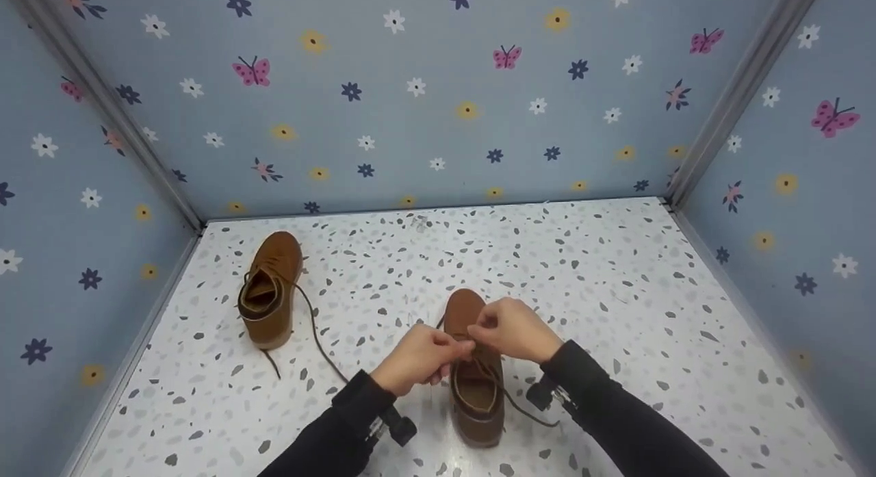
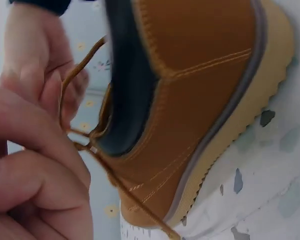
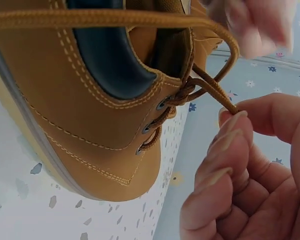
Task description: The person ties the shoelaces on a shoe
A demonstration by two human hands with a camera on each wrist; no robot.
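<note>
A brown lace-up shoe (image 1: 465,306) stands on the floor, toe pointing away, between my hands. My right hand (image 1: 517,328) is over its lacing; in the right wrist view its thumb and fingertips pinch a brown shoelace (image 3: 217,90) drawn up from the top eyelets. Beside it, at the shoe's left, my left hand (image 1: 421,357) has curled fingers, with thumb and forefinger close together above the laces. Whether it holds lace is hidden in the left wrist view, where its fingers (image 2: 40,175) cover the tips. One lace end trails on the floor at the right.
A matching brown shoe (image 1: 274,285) stands farther left, its laces loose and trailing onto the speckled white floor (image 1: 588,272). Blue walls (image 1: 438,73) patterned with flowers and butterflies enclose the floor at the back and both sides, with grey metal strips at the corners.
</note>
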